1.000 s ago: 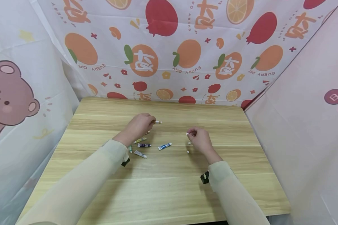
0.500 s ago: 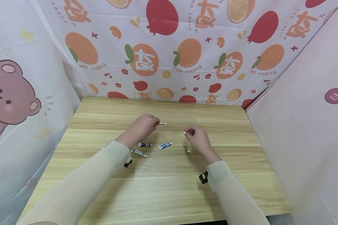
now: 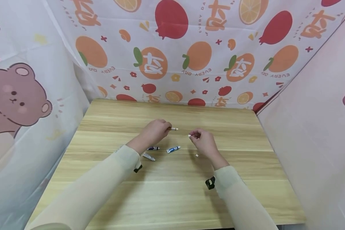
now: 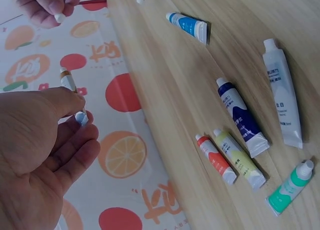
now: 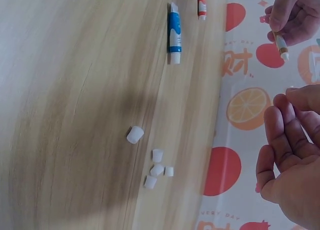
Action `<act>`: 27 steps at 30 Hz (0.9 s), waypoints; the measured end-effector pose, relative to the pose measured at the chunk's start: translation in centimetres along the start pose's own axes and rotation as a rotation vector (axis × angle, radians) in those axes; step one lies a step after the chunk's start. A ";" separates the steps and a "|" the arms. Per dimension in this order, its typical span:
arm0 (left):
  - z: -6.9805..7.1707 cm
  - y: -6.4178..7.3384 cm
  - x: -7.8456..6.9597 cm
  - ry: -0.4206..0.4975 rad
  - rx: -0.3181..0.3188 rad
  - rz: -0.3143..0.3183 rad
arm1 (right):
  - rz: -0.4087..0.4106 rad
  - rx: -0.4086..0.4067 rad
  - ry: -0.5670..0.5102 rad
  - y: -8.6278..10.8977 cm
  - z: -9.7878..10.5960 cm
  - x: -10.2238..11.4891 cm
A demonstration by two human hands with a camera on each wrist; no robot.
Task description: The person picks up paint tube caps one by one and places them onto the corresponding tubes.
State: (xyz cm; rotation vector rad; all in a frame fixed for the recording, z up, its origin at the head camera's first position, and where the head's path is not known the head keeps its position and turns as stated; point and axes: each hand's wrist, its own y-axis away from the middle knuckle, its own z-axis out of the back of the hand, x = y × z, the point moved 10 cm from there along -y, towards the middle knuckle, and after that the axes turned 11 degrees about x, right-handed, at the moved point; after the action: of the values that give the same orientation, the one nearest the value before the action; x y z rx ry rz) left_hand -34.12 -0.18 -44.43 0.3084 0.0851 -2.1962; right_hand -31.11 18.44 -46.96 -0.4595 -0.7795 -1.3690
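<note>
My left hand [image 3: 155,131] pinches a small paint tube with a brownish band [image 4: 67,80] between thumb and fingers, its pale nozzle end pointing toward the other hand. Across from it, my right hand [image 3: 204,140] holds a tiny white cap [image 4: 59,18] at the tips of thumb and index finger. A short gap separates cap and tube, and both hands are raised over the far half of the table. Below lie a blue tube [image 3: 173,149], a dark violet tube [image 4: 242,117] and a larger white tube [image 4: 282,95].
An orange-red tube [image 4: 216,159], a yellow tube [image 4: 240,159] and a green tube [image 4: 291,187] lie near the violet one. Several loose white caps [image 5: 135,134] are scattered on the wooden table [image 3: 172,191] below my right hand. A fruit-print curtain [image 3: 178,64] hangs behind the table.
My left hand has moved to the right with the paint tube, closer to the right hand. The right hand has shifted slightly left, still pinching the cap. The head view has turned a little left.
</note>
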 end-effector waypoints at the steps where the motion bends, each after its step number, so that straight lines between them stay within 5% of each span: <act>1: 0.0 0.0 0.0 -0.003 -0.001 0.001 | 0.004 0.001 -0.001 0.0 0.0 0.1; 27: 0.7 0.2 -4.2 -0.027 -0.011 -0.116 | 0.020 -0.018 -0.043 0.2 -0.2 1.6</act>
State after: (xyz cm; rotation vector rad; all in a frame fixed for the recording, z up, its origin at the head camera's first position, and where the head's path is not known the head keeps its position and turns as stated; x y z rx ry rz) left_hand -31.71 2.90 -42.66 0.2739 0.1025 -2.3139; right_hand -30.89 17.22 -45.89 -0.5118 -0.7963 -1.3521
